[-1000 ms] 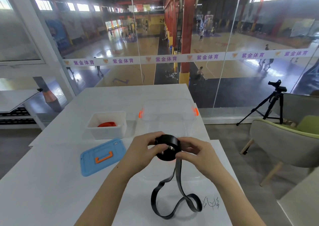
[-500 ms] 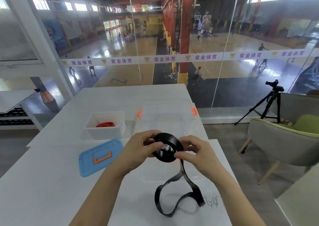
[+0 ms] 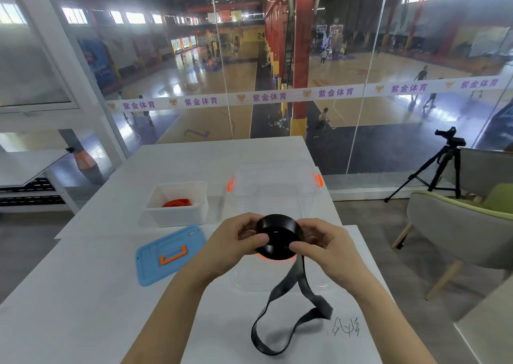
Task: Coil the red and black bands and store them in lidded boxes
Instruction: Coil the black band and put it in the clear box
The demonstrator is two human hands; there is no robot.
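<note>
Two boxes are sitting on the white counter (image 3: pixel 83 294), and the bands are going into them. The big clear box (image 3: pixel 274 174) with orange clips is standing open at the back. The smaller white box (image 3: pixel 177 213) is standing to its left, also open. The blue lid (image 3: pixel 172 255) is lying flat in front of the white box.

Both hands are working above the counter, in front of the clear box. The left grip (image 3: pixel 236 241) is curling round the left side of the black band (image 3: pixel 277 237), thumb on the front. The right grip (image 3: pixel 324 247) is pinching the right side, where the loose tail (image 3: pixel 288 316) is coming off. The tail is hanging down, and its loop looks to be resting on the counter.

I think the roll is what could be going wrong. The band looks springy, so if either grip is loosening, the roll may be popping open and unwinding. The tail is twisting in one spot, so that twist may be getting wound in and making the roll lumpy.

The red band (image 3: pixel 177 203) is lying rolled up in the white box. With no lid on, it may be springing loose too.
</note>
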